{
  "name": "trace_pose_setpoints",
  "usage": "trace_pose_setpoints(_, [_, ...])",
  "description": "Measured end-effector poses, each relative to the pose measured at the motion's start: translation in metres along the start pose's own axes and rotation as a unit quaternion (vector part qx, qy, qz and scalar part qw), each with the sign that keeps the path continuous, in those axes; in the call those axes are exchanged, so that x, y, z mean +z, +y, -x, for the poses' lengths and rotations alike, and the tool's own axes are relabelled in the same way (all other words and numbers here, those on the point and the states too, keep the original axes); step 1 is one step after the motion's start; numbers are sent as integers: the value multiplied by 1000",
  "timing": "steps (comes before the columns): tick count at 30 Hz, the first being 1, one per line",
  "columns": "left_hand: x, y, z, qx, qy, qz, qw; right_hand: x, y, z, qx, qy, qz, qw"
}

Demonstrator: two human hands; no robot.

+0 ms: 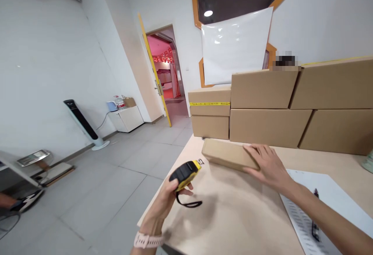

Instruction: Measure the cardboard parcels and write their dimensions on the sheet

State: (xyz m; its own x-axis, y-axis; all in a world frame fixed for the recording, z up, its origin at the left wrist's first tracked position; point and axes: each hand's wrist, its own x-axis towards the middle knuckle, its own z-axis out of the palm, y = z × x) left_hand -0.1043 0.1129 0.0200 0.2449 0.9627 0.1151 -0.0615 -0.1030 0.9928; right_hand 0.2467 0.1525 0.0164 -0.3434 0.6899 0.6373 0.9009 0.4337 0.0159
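Note:
In my left hand (171, 195) is a black and yellow tape measure (184, 173), held above the table's left edge. Its metal end hook pokes out at the front, and a black wrist strap (189, 205) dangles below. My right hand (266, 165) grips the right end of a long, slim cardboard box (225, 154), with the thumb on the near side and the other fingers over the top. The tape's hook is close to the box's left end but apart from it.
Large cardboard boxes (268, 127) are stacked along the table's back. Printed paper (329, 193) with a black pen (315, 216) lies under my right forearm. Left of the table (233, 216) are grey floor, a platform scale (55, 171), a tower fan (83, 121) and an open door (154, 68). A person's foot (29, 200) shows far left.

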Motion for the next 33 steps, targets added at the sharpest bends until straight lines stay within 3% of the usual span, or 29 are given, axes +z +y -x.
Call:
trace_pose_setpoints(4, [-2, 22, 1, -22, 8, 150, 988, 1, -26, 61, -92, 38, 12, 995])
trace_pose_setpoints(9, [37, 13, 8, -96, 3, 223, 970, 10, -32, 111, -133, 47, 11, 990])
trace_pose_setpoints(11, [57, 4, 14, -118, -20, 224, 967, 4, -34, 112, -105, 47, -52, 992])
trace_pose_setpoints(14, [78, -5, 20, -136, -87, 230, 960, -15, -41, 94, 51, 19, -218, 974])
trace_pose_setpoints(15, [82, -6, 20, -137, -113, 231, 957, -22, -44, 85, 121, -11, -285, 951])
trace_pose_setpoints(17, [87, -5, 17, -139, -156, 222, 952, -33, -49, 67, 226, -87, -429, 870])
trace_pose_setpoints(20, [86, 1, 8, -151, -199, 183, 951, -41, -57, 50, 279, -172, -590, 738])
trace_pose_setpoints(22, [82, 5, -2, -157, -210, 151, 953, -41, -64, 46, 314, -189, -630, 685])
trace_pose_setpoints(27, [72, 16, -36, -150, -198, 86, 965, -41, -70, 35, 422, -161, -675, 583])
trace_pose_setpoints(30, [59, 22, -57, -132, -170, 75, 974, -43, -41, 28, 455, -76, -691, 557])
trace_pose_setpoints(33, [33, 21, -74, -114, -111, 68, 985, -43, 3, 34, 480, 34, -690, 540])
